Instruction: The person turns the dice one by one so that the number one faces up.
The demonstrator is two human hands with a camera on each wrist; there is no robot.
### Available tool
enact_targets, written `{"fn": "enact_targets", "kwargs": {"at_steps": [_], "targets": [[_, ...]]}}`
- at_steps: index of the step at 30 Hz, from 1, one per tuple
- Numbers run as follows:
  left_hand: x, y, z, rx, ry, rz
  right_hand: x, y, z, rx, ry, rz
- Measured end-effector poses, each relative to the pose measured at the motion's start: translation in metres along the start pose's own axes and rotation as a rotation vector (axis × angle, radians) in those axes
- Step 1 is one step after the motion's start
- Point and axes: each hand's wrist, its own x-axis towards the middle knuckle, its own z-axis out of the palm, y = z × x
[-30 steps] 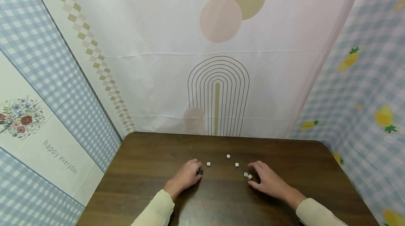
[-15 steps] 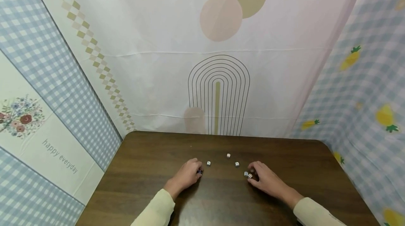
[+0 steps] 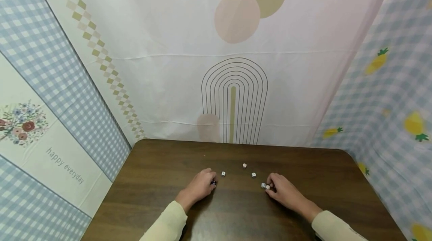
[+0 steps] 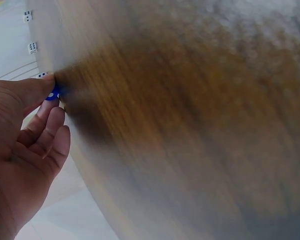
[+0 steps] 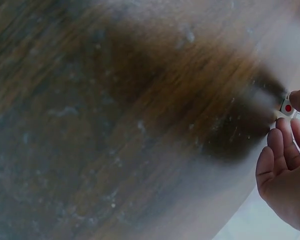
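Observation:
At the left of the tabletop in the head view, my left hand [image 3: 201,185] pinches a dark blue die [image 3: 213,183] with white dots between thumb and fingertips. The left wrist view shows this blue die [image 4: 52,94] mostly covered by the thumb. My right hand [image 3: 282,189] has thumb and fingertips on a white die [image 3: 268,187]. In the right wrist view, one face of that white die [image 5: 287,108] bears a single red dot. Another white die [image 3: 263,185] sits right against its left side.
Three more white dice lie between the hands: one die [image 3: 223,174] near the left hand, a farther die [image 3: 244,166], and a die [image 3: 254,175] closer to the right hand. The brown wooden table [image 3: 233,218] meets a patterned cloth [image 3: 168,95] at its back edge.
My right thumb and fingers have drawn together around the white die. The left hand keeps its pinch on the blue die, and the dice stay in place.

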Motion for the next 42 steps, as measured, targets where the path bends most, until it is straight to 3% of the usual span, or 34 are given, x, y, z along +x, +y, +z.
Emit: {"fn": "enact_targets", "kwargs": {"at_steps": [6,16,24,42], "targets": [[-0.0009,-0.0007,-0.0005,-0.009,0.015,0.014,0.0011,0.0005,-0.0006,0.000,-0.007,-0.005],[-0.0005,0.0002,0.0019,-0.007,0.002,-0.014,-0.0003,0.0020,-0.0028,-0.025,-0.010,-0.033],[-0.0007,-0.0001,0.0002,-0.025,0.001,-0.022,-0.0018,0.0015,-0.0009,-0.073,0.059,-0.073],[-0.0007,-0.0016,0.0021,-0.030,0.006,-0.011,-0.0017,0.0004,0.0004,-0.075,0.020,0.000]]}}
